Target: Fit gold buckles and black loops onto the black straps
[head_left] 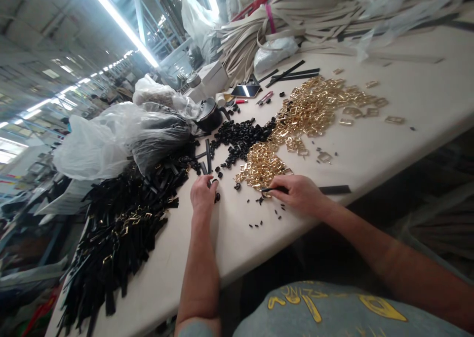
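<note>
My right hand (301,193) pinches a short black strap (277,189) just above the tabletop. The strap's far tip lies against the near edge of a heap of gold rectangular buckles (262,164); whether a buckle is on it I cannot tell. My left hand (202,193) rests on the table with its fingers curled together. Small black loops (217,197) lie at its fingertips, and what it grips is hidden. Beyond both hands spreads a pile of black loops (242,135). Another black strap (335,189) lies flat beside my right wrist.
On the left lies a big heap of black straps with gold buckles (126,233), below a clear plastic bag (155,134). A dark lidded mug (209,115), a phone (245,91) and bundled beige strips (244,46) stand farther back. Tiny black bits (261,223) dot the near tabletop (244,253).
</note>
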The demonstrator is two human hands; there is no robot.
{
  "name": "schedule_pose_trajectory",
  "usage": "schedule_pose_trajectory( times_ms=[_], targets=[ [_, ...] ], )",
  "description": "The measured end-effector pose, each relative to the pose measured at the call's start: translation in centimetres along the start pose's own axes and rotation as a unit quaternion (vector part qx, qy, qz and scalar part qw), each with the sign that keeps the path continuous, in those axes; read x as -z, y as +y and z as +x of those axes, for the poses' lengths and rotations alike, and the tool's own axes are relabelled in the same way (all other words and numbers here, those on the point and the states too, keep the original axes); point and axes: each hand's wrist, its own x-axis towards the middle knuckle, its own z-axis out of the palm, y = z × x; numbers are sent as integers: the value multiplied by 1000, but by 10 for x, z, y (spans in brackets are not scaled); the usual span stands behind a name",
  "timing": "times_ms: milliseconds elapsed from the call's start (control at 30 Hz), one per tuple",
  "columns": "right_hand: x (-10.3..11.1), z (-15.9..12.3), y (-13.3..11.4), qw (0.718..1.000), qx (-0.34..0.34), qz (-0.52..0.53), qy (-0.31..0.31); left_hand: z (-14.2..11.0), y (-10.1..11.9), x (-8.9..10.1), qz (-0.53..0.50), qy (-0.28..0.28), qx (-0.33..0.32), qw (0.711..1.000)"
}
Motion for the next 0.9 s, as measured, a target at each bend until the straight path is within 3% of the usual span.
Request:
schedule_pose_trajectory(
  times_ms=[100, 267, 500, 700, 900],
  targets=[
    [0, 0, 0, 1000, 10, 7, 17, 4, -6, -3, 56, -25, 5, 998],
    [0, -1, 0, 998, 26, 10, 52, 3, 3, -6, 71, -25, -14, 997],
    [-9, 3, -6, 995, 43, 11, 88, -6, 26, -12, -144, -45, 23, 988],
    [-13, 4, -10, 996, 48, 4, 80, -9, 35, -21, -139, -81, -14, 987],
    [-13, 3, -9, 996, 52, -3, 76, -8, 30, -22, -156, -102, 19, 982]
  ],
)
